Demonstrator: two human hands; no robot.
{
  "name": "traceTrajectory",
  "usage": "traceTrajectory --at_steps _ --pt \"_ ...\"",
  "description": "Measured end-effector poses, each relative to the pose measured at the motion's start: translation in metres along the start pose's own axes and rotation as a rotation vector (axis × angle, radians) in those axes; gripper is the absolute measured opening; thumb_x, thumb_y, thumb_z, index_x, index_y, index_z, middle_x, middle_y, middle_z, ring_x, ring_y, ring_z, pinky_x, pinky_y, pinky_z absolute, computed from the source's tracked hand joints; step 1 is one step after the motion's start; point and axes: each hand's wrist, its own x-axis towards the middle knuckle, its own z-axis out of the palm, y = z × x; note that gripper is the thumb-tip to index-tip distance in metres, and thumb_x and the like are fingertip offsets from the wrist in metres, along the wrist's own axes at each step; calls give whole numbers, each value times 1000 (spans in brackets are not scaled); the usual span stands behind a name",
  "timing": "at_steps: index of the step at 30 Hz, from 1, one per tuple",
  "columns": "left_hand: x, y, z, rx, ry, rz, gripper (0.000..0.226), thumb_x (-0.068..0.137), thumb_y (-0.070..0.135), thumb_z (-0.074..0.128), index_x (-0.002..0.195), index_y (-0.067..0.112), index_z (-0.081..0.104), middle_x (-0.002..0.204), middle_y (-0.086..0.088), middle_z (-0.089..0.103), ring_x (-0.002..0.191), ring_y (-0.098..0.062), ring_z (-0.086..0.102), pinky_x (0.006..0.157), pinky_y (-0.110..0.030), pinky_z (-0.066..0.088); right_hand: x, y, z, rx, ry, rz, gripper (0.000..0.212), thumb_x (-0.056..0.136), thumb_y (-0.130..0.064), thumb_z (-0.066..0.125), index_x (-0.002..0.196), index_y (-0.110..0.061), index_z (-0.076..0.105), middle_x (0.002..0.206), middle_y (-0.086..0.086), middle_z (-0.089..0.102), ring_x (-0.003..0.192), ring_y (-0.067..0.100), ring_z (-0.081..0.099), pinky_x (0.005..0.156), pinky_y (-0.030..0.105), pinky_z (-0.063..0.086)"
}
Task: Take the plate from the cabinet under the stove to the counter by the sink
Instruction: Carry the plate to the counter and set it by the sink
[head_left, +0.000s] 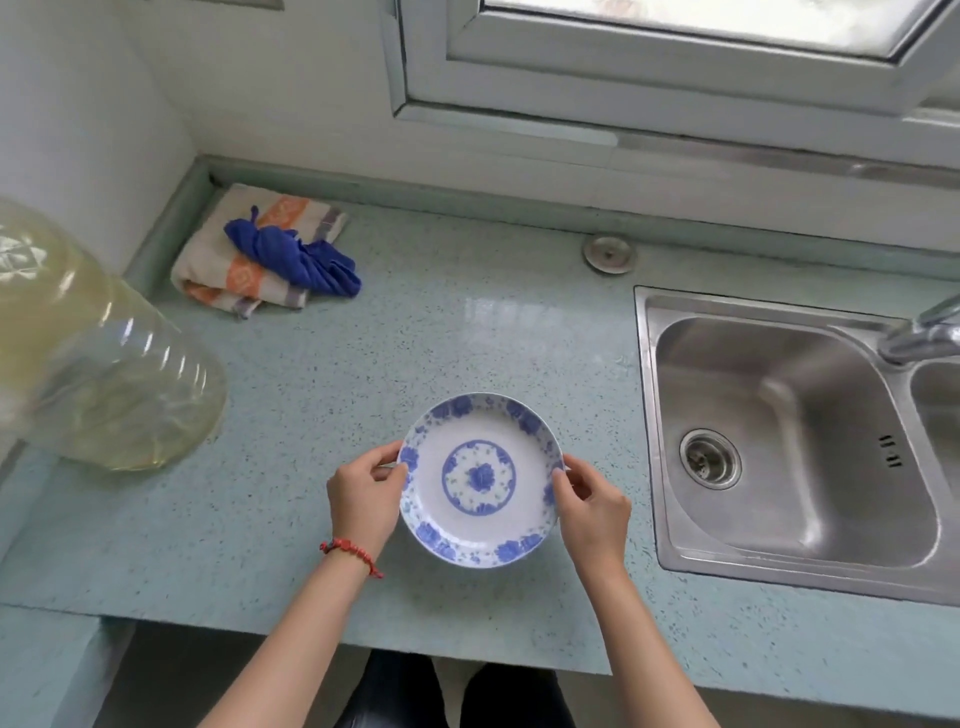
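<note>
A white plate (480, 480) with a blue flower rim and a blue round centre lies flat over the pale green speckled counter (415, 338), left of the steel sink (789, 431). My left hand (363, 499) grips the plate's left rim, thumb on top, a red bead bracelet on that wrist. My right hand (592, 506) grips the right rim the same way. Whether the plate rests on the counter or hovers just above it, I cannot tell.
A large clear bottle of yellow oil (88, 353) stands at the left. A folded striped towel (244, 260) with a blue cloth (296, 257) on it lies at the back left. A tap (930, 327) reaches over the sink. A window sits above.
</note>
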Motion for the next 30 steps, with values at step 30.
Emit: traceTrajectory --at_steps 30 --pt "145 29 60 -21 -6 31 27 77 0 65 104 4 65 97 -15 71 74 -13 61 76 -22 47 144 -30 54 -41 -59 -19 24 87 -16 56 109 -8 63 93 12 69 79 18 59 77 34 51"
